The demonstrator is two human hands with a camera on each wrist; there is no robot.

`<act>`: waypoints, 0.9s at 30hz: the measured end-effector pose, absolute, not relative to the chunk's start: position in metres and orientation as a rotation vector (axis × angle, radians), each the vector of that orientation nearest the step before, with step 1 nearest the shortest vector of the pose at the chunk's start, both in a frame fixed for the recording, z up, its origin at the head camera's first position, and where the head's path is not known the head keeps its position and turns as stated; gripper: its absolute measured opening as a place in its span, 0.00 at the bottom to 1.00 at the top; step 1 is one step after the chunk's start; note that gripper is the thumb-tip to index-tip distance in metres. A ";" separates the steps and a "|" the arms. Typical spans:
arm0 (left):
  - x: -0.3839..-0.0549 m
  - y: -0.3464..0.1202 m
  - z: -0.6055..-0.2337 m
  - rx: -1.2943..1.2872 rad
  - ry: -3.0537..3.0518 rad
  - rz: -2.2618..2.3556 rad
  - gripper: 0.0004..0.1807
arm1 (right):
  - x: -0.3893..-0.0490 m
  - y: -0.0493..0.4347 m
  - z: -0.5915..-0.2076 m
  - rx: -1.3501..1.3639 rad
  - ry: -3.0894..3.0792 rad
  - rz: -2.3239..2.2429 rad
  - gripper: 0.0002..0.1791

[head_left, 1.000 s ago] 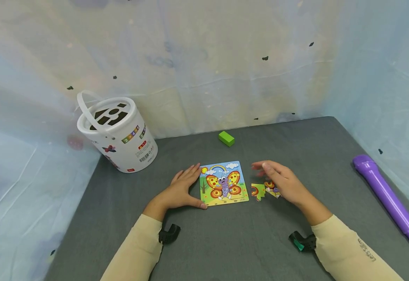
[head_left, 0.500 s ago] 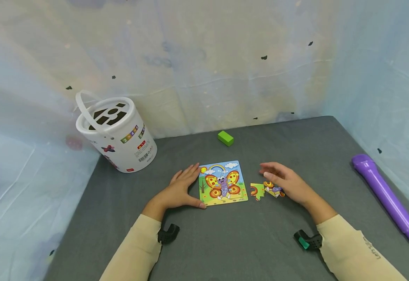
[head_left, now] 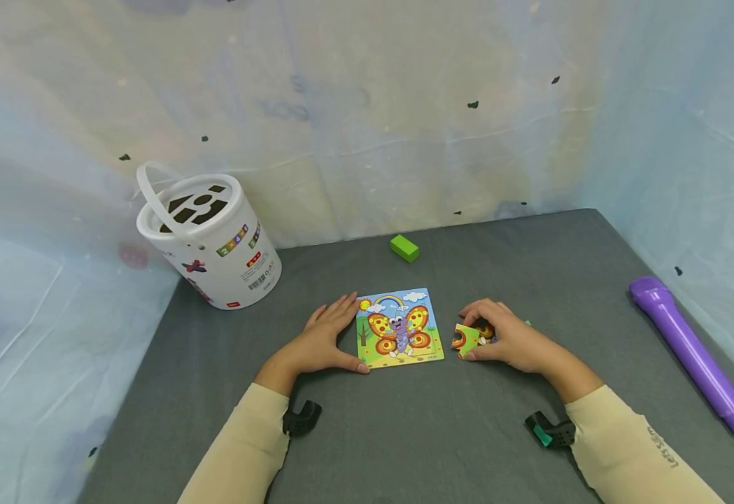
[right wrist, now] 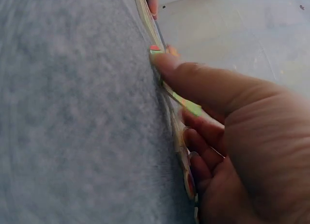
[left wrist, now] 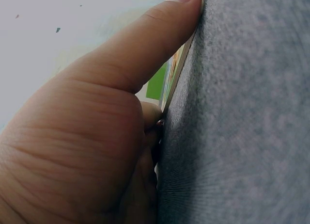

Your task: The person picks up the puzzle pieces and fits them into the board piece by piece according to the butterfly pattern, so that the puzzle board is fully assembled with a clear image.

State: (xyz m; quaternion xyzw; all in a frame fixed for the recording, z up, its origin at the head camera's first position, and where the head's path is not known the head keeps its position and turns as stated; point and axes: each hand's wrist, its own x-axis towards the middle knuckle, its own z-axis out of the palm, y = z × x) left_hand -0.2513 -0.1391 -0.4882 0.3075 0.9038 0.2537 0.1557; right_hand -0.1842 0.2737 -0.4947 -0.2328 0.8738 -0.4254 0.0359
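A square butterfly jigsaw puzzle lies on the grey table. My left hand rests at its left side with fingers spread, the thumb on the lower left corner. In the left wrist view the thumb lies along the board's edge. To the right of the board, my right hand pinches a green puzzle piece between thumb and fingers. The right wrist view shows that piece tilted up. Other puzzle pieces lie partly hidden beneath the right hand.
A white lidded bucket with a raised handle stands at the back left. Beyond the board sits a green block. Along the table's right edge lies a purple microphone-shaped toy. Sheeting hangs behind and at both sides.
My right hand drew back to the right over the loose pieces, then came down and took hold of the green puzzle piece. The left hand has stayed on the board.
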 end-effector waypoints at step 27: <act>-0.253 -0.139 -0.490 0.885 2.587 0.738 0.74 | -0.181 0.272 -0.488 -0.424 2.550 -1.824 0.06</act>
